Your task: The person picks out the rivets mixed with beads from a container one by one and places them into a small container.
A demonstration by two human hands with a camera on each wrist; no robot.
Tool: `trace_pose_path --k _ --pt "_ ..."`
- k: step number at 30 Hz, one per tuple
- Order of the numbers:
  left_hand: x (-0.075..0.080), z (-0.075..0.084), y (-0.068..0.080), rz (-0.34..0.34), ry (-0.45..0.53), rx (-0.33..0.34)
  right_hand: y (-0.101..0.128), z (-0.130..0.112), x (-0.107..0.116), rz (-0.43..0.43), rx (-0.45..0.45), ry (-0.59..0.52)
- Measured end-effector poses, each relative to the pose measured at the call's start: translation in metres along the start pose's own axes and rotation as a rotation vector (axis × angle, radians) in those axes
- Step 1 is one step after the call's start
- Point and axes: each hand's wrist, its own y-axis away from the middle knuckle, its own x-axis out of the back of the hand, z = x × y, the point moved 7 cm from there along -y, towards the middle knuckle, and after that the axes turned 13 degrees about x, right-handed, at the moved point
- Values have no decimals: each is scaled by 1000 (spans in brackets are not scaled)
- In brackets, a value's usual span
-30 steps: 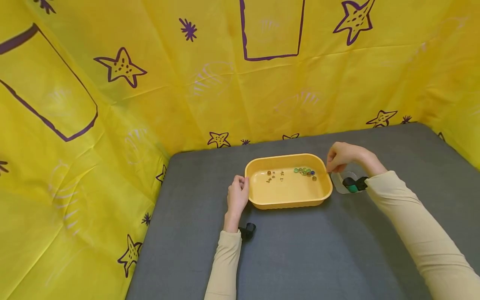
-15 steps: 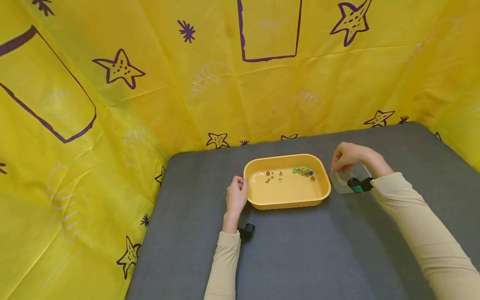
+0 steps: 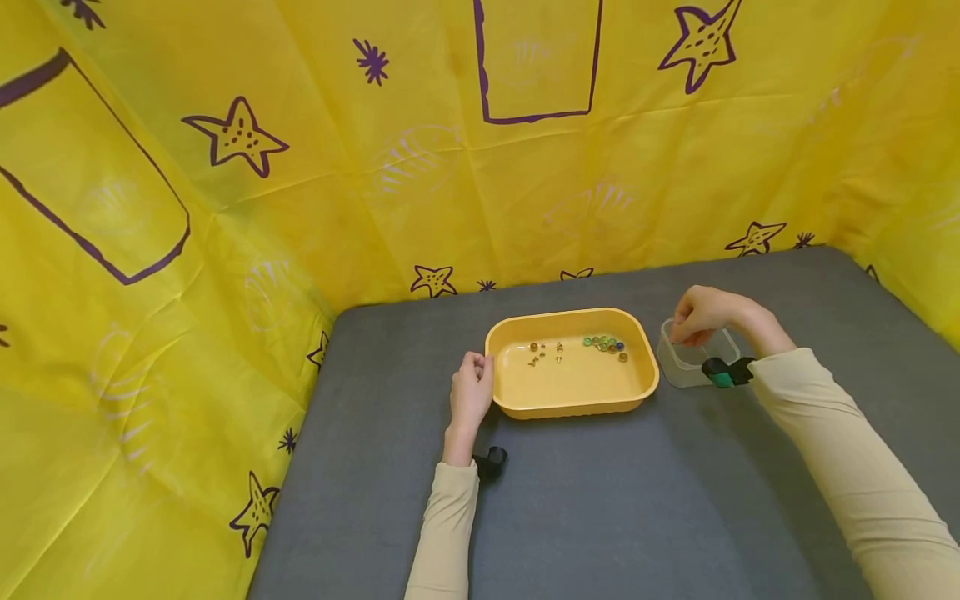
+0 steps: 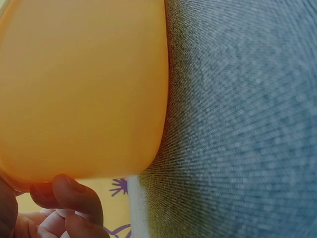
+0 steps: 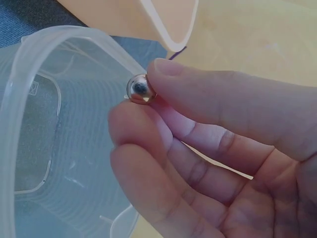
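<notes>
Well, the left hand has its grip closed on the rim of the yellow tray at nine o'clock, fingertips against the end wall. Just beyond the tray's three o'clock edge stands a clear container, so near that I can't tell whether the two touch. The right hand is at that container's eleven o'clock corner, its grip pinching a small shiny metal piece between thumb and forefinger, right by the lip. Inside the tray, glass marbles bunch near the two o'clock corner, while gold pins lie towards eleven beside an amber marble; smooth tray floor runs from them to the six o'clock wall. Towards six, the grey desk spreads broadly between the pale sleeves, leaving the arms room; towards twelve, its back edge meets yellow cloth, a shorter stretch.
</notes>
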Motion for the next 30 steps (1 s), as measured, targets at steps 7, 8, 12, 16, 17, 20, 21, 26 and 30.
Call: trace_pose_path --k 7,8,12,16,17,20,21,26,30 --pt "-3 -2 -2 -16 -41 55 3 2 1 18 -6 4" --pt "-3 -3 -3 -17 -48 63 4 3 1 21 -8 4" --pt "-2 -3 -3 -16 -63 79 5 6 3 30 -25 1" --pt "-2 -4 -4 -18 -65 81 6 8 4 32 -41 -6" --pt "-2 -4 -4 -19 -64 79 7 9 4 34 -43 -6" --pt "-1 -3 -4 -20 -60 70 7 10 5 39 -47 0" --pt "-1 -3 -4 -20 -59 68 8 11 5 43 -50 2" --pt "-1 -3 -4 -21 -64 66 9 11 6 60 -59 3" --pt "-1 -3 -3 -19 -67 62 9 13 7 67 -63 -2"
